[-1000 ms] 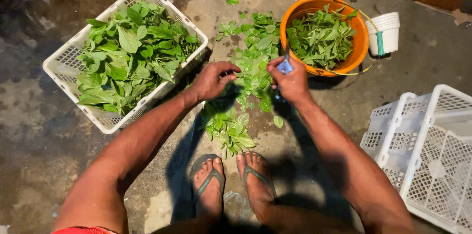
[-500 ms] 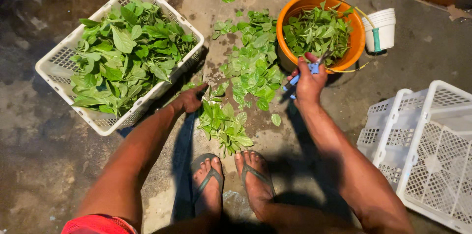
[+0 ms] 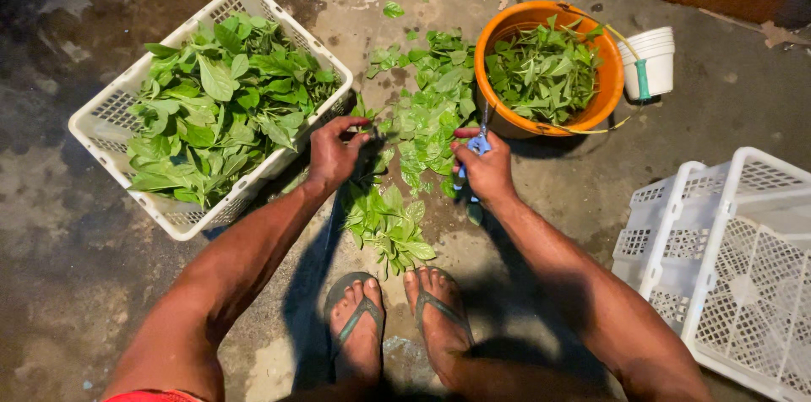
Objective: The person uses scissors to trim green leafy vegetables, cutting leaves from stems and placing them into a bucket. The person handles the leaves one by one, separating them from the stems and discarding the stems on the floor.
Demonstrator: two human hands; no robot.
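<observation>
Down on the wet grey concrete floor (image 3: 101, 301), near the middle of the frame, I see a loose pile of green leafy sprigs (image 3: 422, 123) running from the upper middle down toward two feet in green flip-flop sandals (image 3: 355, 326).

My left hand (image 3: 334, 153) sits at the left edge of that pile. Its fingers are curled together and seem to pinch a thin sprig, but I cannot tell for sure that it is gripped. My right hand (image 3: 483, 170) is closed around a small pair of scissors with blue handles (image 3: 478, 146). The blades point up toward the round orange plastic bucket (image 3: 498, 47), which is full of cut leaves.

I think the leaves are very light, soft and floppy. They would bruise or tear if squeezed hard, and they look a bit damp, so they may stick together. The best place to hold a sprig is low on its stem, not on the leaf.

At the upper left sits a white plastic basket with holes in its sides (image 3: 110, 123), heaped with bigger green leaves. At the lower right is a stack of white plastic crates with mesh walls (image 3: 726, 233), and I see no leaves in them. A small white plastic cup (image 3: 650, 64) stands just beside the bucket at the upper right. I see no labels or signs on any of these things.
</observation>
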